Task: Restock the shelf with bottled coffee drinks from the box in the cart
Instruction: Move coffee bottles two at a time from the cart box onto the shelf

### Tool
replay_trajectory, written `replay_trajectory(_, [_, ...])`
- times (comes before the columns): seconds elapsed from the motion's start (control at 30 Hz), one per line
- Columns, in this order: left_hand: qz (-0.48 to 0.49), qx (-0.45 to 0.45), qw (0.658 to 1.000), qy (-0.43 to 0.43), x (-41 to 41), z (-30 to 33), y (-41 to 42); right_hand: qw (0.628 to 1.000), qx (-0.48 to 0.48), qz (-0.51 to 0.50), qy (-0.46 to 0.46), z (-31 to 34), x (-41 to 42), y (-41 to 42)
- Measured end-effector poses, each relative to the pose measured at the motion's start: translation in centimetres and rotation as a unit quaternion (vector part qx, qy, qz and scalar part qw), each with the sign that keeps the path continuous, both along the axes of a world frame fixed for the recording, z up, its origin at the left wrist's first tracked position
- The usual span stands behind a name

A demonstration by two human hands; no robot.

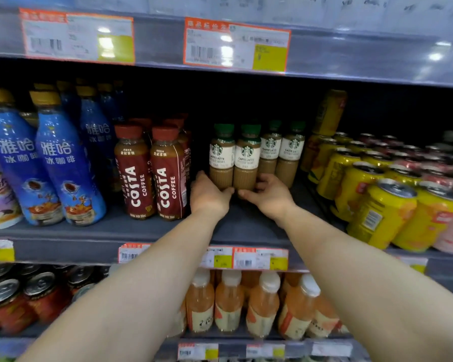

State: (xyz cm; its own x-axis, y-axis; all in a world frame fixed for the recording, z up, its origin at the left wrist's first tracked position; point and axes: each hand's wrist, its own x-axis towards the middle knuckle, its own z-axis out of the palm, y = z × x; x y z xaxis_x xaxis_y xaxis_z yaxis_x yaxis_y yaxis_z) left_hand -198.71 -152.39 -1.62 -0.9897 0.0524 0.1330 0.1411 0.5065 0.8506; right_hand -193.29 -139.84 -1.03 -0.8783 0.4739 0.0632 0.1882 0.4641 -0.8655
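Two green-capped latte bottles stand upright side by side and touching on the middle shelf, and I place everything else by them. Far to their left stand tall blue bottles; just left of them, two red Costa bottles with a narrow gap between. My left hand cups the base of the left latte bottle, thumb across its front; my right hand wraps the base of the right one, so I hold the pair pressed between both hands. Just behind and right of the pair stand two more latte bottles, touching my right fingers. Farther right crowd yellow cans. Below the pair, orange drink bottles line the lower shelf.
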Motion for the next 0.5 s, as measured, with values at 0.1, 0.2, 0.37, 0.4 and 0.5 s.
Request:
replay_trajectory(0.1, [0.008,-0.024,0.999,0.034,2.1,0.4,-0.6,0.998,0.055,-0.009,-0.009,0.8,3.3,-0.6])
replay_trajectory(0.2, [0.003,-0.074,0.990,0.120,5.9,1.5,-0.5,0.992,0.125,-0.007,0.006,1.3,7.9,-0.8])
replay_trajectory(0.37, [-0.063,-0.255,0.943,0.204,15.6,2.3,3.2,0.980,0.192,-0.031,0.031,1.0,18.1,1.1])
replay_trajectory(0.4, [-0.083,-0.278,0.932,0.217,18.0,2.0,4.5,0.976,0.215,-0.036,0.026,0.6,20.8,2.2])
replay_trajectory(0.5, [-0.151,-0.331,0.905,0.219,26.3,0.4,9.6,0.953,0.291,-0.071,-0.036,-1.3,30.7,7.1])
